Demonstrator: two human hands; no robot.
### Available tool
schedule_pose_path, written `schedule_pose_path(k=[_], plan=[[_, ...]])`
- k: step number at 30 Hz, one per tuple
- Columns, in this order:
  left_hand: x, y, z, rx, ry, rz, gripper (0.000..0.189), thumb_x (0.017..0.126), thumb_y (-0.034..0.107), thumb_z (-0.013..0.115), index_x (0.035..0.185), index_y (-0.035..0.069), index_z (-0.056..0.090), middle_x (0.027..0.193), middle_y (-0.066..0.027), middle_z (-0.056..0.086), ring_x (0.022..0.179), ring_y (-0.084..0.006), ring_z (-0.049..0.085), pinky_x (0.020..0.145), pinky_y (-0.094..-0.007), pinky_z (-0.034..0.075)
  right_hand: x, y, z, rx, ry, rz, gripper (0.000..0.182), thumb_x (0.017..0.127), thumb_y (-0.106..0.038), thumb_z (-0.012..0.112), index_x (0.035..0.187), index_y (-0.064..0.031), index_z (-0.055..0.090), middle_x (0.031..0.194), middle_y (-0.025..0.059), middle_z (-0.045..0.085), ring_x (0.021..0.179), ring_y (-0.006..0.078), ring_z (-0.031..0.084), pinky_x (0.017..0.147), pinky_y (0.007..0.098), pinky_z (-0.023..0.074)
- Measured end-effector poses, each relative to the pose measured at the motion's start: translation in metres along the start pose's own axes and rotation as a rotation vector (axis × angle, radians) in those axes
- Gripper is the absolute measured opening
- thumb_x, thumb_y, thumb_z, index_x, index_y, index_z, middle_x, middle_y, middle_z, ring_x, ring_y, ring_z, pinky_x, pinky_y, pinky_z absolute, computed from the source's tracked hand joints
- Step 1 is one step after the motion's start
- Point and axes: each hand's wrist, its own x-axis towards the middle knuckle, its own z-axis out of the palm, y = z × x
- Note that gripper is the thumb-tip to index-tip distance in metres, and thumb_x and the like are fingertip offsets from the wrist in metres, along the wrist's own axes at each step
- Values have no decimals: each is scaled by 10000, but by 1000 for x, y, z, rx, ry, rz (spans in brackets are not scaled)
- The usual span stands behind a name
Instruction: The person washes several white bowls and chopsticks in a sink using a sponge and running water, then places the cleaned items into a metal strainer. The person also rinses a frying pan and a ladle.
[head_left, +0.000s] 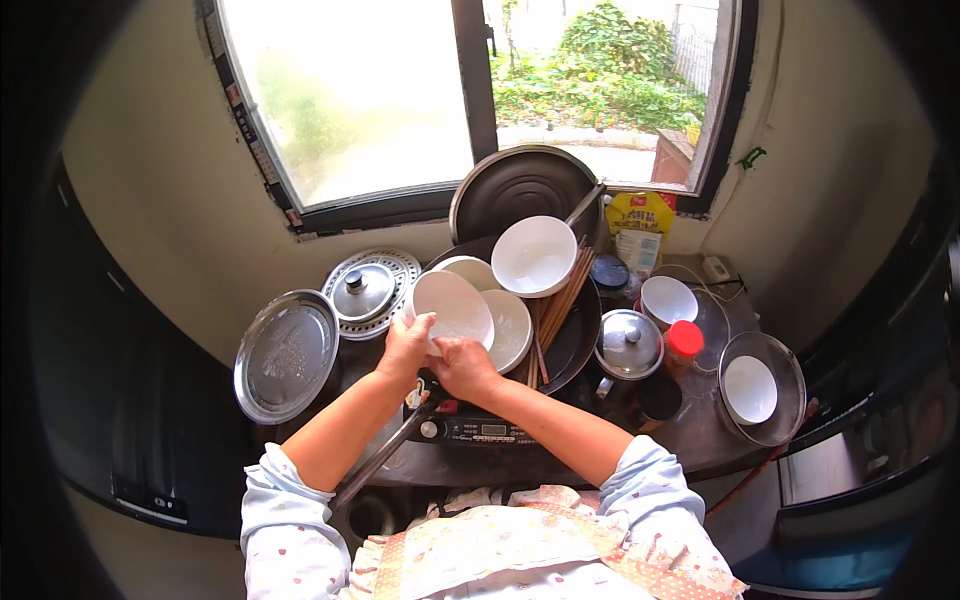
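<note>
Both of my hands hold a white bowl (450, 307), tilted with its mouth up and to the right. My left hand (409, 346) grips its lower left side, thumb near the rim. At its lower edge, my right hand (466, 369) has its fingers closed on the bowl. Behind and beside it are a pale bowl (474, 270) and a pale dish (510, 326), both in a dark wok (574, 349). Another white bowl (534, 255) leans above them, next to a bundle of wooden chopsticks (566, 300).
An induction cooker (480, 431) sits under the wok, whose handle (379, 457) juts towards me. Left are a metal tray (285, 356) and a lidded steamer plate (367, 289). Right stand a lidded metal pot (630, 345), a red-capped jar (685, 341) and a strainer (795, 375) holding a bowl.
</note>
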Motion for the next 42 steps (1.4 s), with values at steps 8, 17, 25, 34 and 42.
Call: schedule_pose_path(k=[8, 17, 25, 34, 42], plan=[[-10, 44, -9, 179, -84, -127, 413, 854, 339, 508, 1173, 79, 476, 1042, -104, 559, 912, -215, 590, 611, -378, 544, -12, 27, -13, -210, -114, -236, 54, 740, -104, 608, 767, -60, 623, 750, 156, 644, 809, 330, 625, 804, 450, 447], [-4, 17, 6, -18, 130, 15, 368, 780, 156, 516, 1105, 0, 444, 999, -137, 537, 892, -238, 542, 769, -362, 451, -2, -5, 2, -74, -4, -82, 69, 740, -110, 595, 793, -66, 601, 769, 146, 639, 784, 335, 618, 754, 452, 458], [23, 18, -19, 504, 317, 374, 478, 795, 215, 527, 1186, -33, 408, 999, -238, 589, 915, -349, 581, 828, -383, 441, -18, 40, -28, -650, -22, -292, 307, 703, -33, 552, 1005, -68, 593, 1102, 96, 598, 1114, 217, 528, 1008, 383, 315], [-3, 47, 1, 706, 289, 650, 495, 838, 281, 557, 1215, 8, 390, 912, -177, 612, 874, -372, 588, 819, -447, 402, 25, 73, -29, 593, 303, 292, 218, 878, -206, 562, 941, 0, 594, 819, 70, 645, 723, 213, 616, 646, 322, 484], [-3, 55, 17, 268, 157, 685, 471, 902, 300, 544, 1199, -15, 355, 815, -73, 549, 702, -126, 518, 630, -261, 421, 13, 31, -15, 1359, 3, 704, 397, 923, -415, 482, 1119, -73, 527, 902, 69, 631, 728, 159, 630, 610, 278, 520]])
